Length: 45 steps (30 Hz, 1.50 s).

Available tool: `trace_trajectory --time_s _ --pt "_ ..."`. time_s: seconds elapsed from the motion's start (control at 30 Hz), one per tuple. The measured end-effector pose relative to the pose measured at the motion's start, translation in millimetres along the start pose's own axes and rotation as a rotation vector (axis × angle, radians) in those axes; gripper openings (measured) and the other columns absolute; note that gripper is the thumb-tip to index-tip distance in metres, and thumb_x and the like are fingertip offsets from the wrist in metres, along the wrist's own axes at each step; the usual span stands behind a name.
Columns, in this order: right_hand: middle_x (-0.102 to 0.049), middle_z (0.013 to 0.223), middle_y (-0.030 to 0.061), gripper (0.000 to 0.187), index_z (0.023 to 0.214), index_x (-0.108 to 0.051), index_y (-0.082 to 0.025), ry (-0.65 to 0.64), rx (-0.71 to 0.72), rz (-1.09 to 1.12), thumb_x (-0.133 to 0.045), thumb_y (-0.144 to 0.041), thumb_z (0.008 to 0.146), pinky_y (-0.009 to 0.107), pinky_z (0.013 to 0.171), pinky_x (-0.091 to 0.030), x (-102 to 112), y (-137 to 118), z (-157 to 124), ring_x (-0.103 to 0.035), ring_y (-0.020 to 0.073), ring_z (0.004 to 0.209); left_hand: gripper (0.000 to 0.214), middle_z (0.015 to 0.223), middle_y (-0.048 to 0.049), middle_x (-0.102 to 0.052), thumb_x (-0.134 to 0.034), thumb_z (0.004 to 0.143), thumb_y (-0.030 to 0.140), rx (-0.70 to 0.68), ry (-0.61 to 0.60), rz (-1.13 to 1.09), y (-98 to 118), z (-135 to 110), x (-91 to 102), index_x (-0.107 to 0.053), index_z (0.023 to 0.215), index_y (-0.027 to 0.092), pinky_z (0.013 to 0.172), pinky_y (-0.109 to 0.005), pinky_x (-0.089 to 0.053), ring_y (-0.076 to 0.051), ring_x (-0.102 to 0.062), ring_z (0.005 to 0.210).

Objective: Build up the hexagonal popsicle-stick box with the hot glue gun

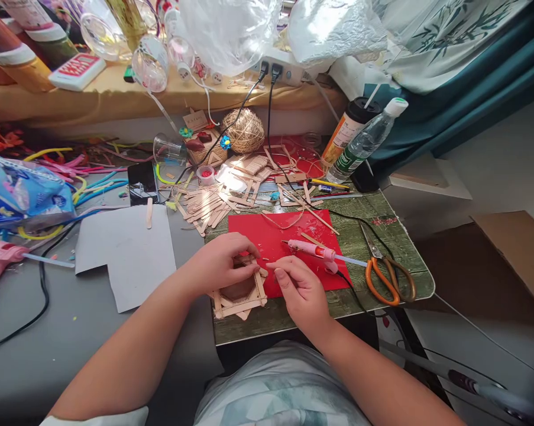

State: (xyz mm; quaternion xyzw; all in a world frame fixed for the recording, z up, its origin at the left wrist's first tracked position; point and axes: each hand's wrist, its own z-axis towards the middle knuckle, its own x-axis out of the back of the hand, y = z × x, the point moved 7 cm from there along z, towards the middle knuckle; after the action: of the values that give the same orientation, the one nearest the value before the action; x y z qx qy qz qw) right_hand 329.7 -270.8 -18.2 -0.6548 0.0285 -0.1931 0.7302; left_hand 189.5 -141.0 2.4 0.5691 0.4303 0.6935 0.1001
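A hexagonal frame of glued wooden craft sticks [242, 303] lies at the near edge of a small green table [384, 284]. My left hand [220, 260] rests curled over its upper left side and holds it down. My right hand [300, 290] is beside the frame's right edge, with thumb and fingers pinched at a stick end there. A pink glue gun [313, 252] lies on a red mat [275, 234] just beyond my right hand.
Orange-handled scissors [384, 266] lie right of the mat. A heap of loose craft sticks [217, 201], a twine ball [245, 131], two bottles [359, 139], a phone [142, 180], grey paper [125, 248] and coloured pipe cleaners [84, 171] crowd the far and left side.
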Motion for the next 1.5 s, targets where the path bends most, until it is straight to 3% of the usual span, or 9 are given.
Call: trace_trajectory --time_s 0.13,0.23,0.37,0.5,0.6,0.97,1.1,1.3,1.5 --pt "-0.069 0.081 0.0009 0.021 0.105 -0.072 -0.024 0.025 -0.06 -0.041 -0.054 -0.034 0.11 0.031 0.073 -0.055 6 6 -1 -0.065 0.0167 0.073 0.016 0.101 -0.0042 -0.074 -0.068 0.096 0.037 0.006 0.002 0.0 1 0 0.2 -0.073 0.104 0.024 0.082 -0.032 -0.051 -0.021 -0.066 0.094" --pt "-0.073 0.087 0.002 0.015 0.109 -0.07 -0.024 -0.013 -0.029 -0.088 -0.056 -0.03 0.109 0.032 0.076 -0.057 8 5 -3 -0.069 0.0177 0.078 0.016 0.1 -0.0041 -0.074 -0.068 0.095 0.037 0.012 -0.008 -0.011 1 0 0.9 -0.072 0.104 0.023 0.081 -0.032 -0.05 -0.021 -0.065 0.093" --pt "-0.077 0.104 0.0061 0.022 0.119 -0.072 -0.027 -0.114 0.228 -0.218 -0.058 -0.017 0.106 0.037 0.089 -0.059 7 -9 -7 -0.073 0.0215 0.096 0.016 0.1 -0.0044 -0.074 -0.067 0.096 0.036 -0.002 -0.016 -0.017 2 0 1.8 -0.073 0.104 0.024 0.084 -0.033 -0.05 -0.022 -0.065 0.095" --pt "-0.077 0.112 0.0119 0.04 0.14 -0.064 -0.023 -0.234 0.539 -0.448 -0.054 -0.008 0.104 0.04 0.084 -0.058 1 -13 -16 -0.069 0.0243 0.095 0.015 0.101 -0.0044 -0.074 -0.067 0.096 0.035 -0.006 -0.016 -0.02 3 1 1.4 -0.073 0.104 0.024 0.084 -0.033 -0.05 -0.022 -0.065 0.095" --pt "-0.077 0.112 0.0141 0.047 0.15 -0.057 -0.019 -0.331 0.656 -0.607 -0.051 -0.008 0.104 0.042 0.081 -0.055 -5 -8 -22 -0.067 0.0262 0.092 0.014 0.1 -0.0039 -0.074 -0.066 0.096 0.034 -0.004 -0.019 -0.026 2 1 0.6 -0.073 0.104 0.024 0.083 -0.032 -0.05 -0.021 -0.065 0.095" --pt "-0.077 0.112 0.0139 0.04 0.142 -0.062 -0.017 -0.338 0.605 -0.747 -0.048 -0.009 0.105 0.043 0.082 -0.05 -13 -20 -18 -0.065 0.0252 0.092 0.014 0.1 -0.0045 -0.073 -0.066 0.096 0.035 -0.001 -0.011 -0.018 1 1 -0.4 -0.071 0.103 0.024 0.082 -0.033 -0.051 -0.02 -0.066 0.092" --pt "-0.075 0.116 0.013 0.051 0.152 -0.054 -0.017 -0.34 0.62 -0.712 -0.049 -0.007 0.103 0.042 0.082 -0.05 -10 -13 -22 -0.063 0.0252 0.093 0.014 0.099 -0.0048 -0.074 -0.065 0.096 0.034 0.002 -0.007 -0.013 1 1 -0.5 -0.072 0.103 0.024 0.082 -0.033 -0.051 -0.021 -0.066 0.093" --pt "-0.066 0.114 0.0121 0.068 0.167 -0.039 -0.022 -0.331 0.451 -0.659 -0.046 -0.006 0.101 0.039 0.085 -0.053 -16 5 -27 -0.06 0.0252 0.098 0.014 0.101 -0.0044 -0.074 -0.065 0.096 0.034 0.021 -0.02 -0.024 0 1 -0.2 -0.072 0.103 0.025 0.084 -0.033 -0.052 -0.021 -0.067 0.095" --pt "-0.065 0.118 0.0132 0.075 0.17 -0.033 -0.025 -0.323 0.358 -0.566 -0.047 -0.006 0.099 0.044 0.092 -0.057 -18 0 -22 -0.062 0.0274 0.106 0.014 0.105 -0.005 -0.075 -0.063 0.098 0.034 0.006 -0.016 -0.048 1 0 1.4 -0.072 0.105 0.025 0.086 -0.033 -0.053 -0.021 -0.067 0.098"
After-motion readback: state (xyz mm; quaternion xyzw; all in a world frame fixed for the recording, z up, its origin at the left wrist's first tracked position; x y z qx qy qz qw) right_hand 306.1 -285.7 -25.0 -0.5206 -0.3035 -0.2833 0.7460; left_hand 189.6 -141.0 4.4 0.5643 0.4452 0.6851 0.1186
